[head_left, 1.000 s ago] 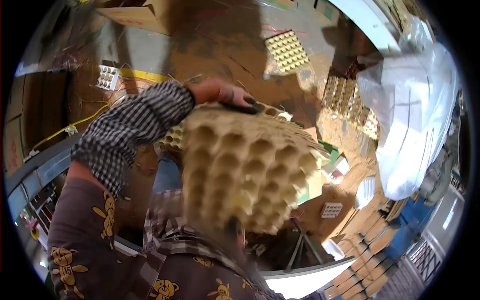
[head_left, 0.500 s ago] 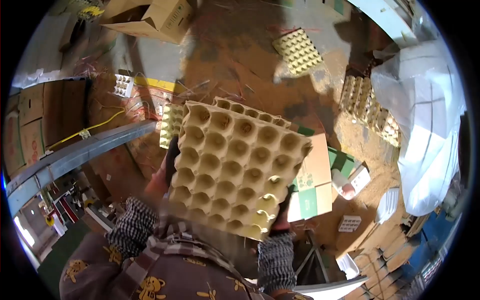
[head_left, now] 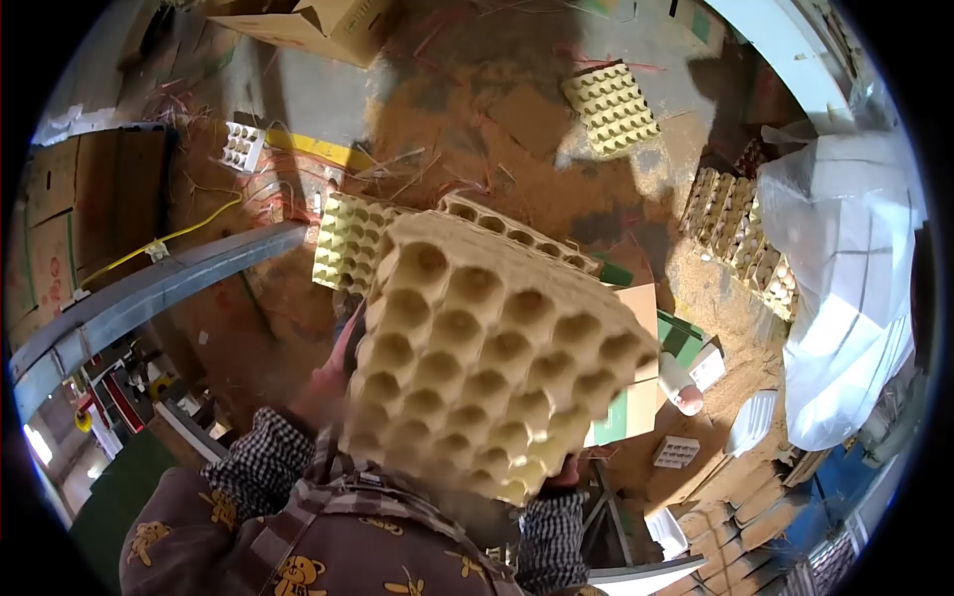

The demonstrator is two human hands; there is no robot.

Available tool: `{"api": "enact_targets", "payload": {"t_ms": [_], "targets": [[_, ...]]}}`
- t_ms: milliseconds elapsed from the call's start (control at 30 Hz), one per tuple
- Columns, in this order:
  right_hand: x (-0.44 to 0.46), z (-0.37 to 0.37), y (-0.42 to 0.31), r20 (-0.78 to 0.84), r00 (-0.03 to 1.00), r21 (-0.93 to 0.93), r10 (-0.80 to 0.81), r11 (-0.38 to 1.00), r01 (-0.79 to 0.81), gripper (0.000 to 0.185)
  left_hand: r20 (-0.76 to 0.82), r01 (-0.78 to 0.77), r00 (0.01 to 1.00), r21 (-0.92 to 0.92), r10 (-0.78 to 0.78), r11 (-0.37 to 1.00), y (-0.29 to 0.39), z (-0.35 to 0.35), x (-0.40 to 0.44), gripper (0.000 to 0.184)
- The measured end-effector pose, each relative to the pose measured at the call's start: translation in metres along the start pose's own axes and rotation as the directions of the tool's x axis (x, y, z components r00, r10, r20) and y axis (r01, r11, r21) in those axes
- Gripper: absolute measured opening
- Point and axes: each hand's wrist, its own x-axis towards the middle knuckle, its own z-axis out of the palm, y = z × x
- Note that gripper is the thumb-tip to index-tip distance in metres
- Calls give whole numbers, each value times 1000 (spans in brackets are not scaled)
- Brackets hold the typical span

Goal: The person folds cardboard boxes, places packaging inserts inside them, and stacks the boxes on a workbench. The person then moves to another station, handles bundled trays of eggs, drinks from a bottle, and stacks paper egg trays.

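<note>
A thick stack of tan pulp egg trays (head_left: 487, 348) is held up in front of my chest, its top cups bare and its far side showing as a deep stacked edge. My left hand (head_left: 336, 372) grips the stack's left side, with most of its fingers out of sight. At the lower right corner, only a bit of my right hand (head_left: 564, 472) shows, clasping the other side. Just beyond the stack are another tan egg tray (head_left: 512, 236) and a yellowish egg tray (head_left: 343, 243).
More egg trays (head_left: 613, 109) lie on the dusty floor ahead, with a tray stack (head_left: 730, 223) at the right beside plastic-wrapped goods (head_left: 845, 288). An open cardboard box (head_left: 318, 28) stands at the far left. A metal rail (head_left: 169, 283) crosses the left side.
The egg tray stack has come closer to my head and tilted, so more of its far edge shows. It sits slightly further right, and the whole view has shifted a little.
</note>
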Motion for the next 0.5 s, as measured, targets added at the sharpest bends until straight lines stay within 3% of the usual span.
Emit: {"api": "enact_targets", "payload": {"t_ms": [133,167,233,267,300,333,367,433,467,500], "targets": [[1,-21,6,0,1000,-11,21,1000,-21,61,-288,197,936,-57,-205,979,0,-24,-5,45],[7,-30,4,14,1000,-20,23,1000,-23,62,77,11,997,188,-26,982,1,-32,14,46],[23,-14,0,43,999,-34,15,999,-14,63,345,204,930,-196,-127,959,4,-22,36,44],[27,41,-4,12,1000,31,-1,1000,1,55,351,198,929,-195,-120,961,5,-23,41,44],[28,70,-3,-30,1000,102,-9,995,12,48,206,84,976,-52,-71,995,3,-27,42,43],[28,38,1,-3,1000,84,-1,996,1,51,54,6,998,104,-12,995,-3,-34,34,43],[22,7,-2,19,1000,55,7,998,-8,53,41,25,999,90,-29,996,-9,-39,27,43],[29,31,-14,-182,967,-101,-179,981,163,55,-52,30,999,463,-6,886,13,-44,41,42],[24,99,-34,-107,969,-122,-222,970,209,56,-115,87,993,514,-32,853,26,-35,43,41],[15,176,-56,-36,964,-138,-264,957,256,56,-104,119,990,249,-96,961,44,-10,37,44]]}}
